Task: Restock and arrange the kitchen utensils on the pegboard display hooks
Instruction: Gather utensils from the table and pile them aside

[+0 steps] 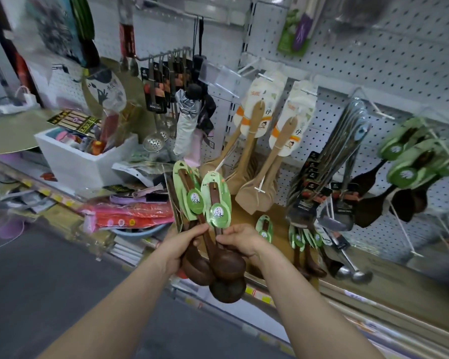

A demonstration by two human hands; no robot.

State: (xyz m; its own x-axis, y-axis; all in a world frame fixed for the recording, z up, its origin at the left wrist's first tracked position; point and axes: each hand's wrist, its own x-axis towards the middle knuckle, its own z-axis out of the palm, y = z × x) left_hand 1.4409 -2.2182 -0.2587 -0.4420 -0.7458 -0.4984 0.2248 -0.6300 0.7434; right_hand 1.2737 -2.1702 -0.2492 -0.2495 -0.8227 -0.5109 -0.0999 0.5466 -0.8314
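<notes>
Left grip point(184, 246) is clamped round the handles of a bunch of dark wooden ladles point(228, 264), thumb across the front. Right grip point(241, 240) is curled on the same bunch, just beside the left, fingers on a handle below a green card point(216, 203). Bowls hang down under both hands; handles and cards point up. Ladle count: cannot tell exactly, at least three bowls show. The bunch is held in the air in front of the wooden shelf point(278, 218), on no hook.

Head view, the rest:
- White pegboard point(399, 60) runs behind everything.
- Hung on it, left to right: steel skimmers point(153, 141) with black cards, folded umbrellas point(189, 120), two rows of pale wooden spatulas point(257, 182), a row of steel utensils point(345, 151), dark spatulas point(366, 200) with green cards on the far-right hooks.
- Lying on the shelf: more green-carded dark spoons point(306, 247), with steel ladles point(353, 273) just beside them.
- Left side: white box point(70, 164) stuffed with small goods, with pink and red packs point(130, 216) near it.
- Grey floor point(62, 281) below the shelf edge.
</notes>
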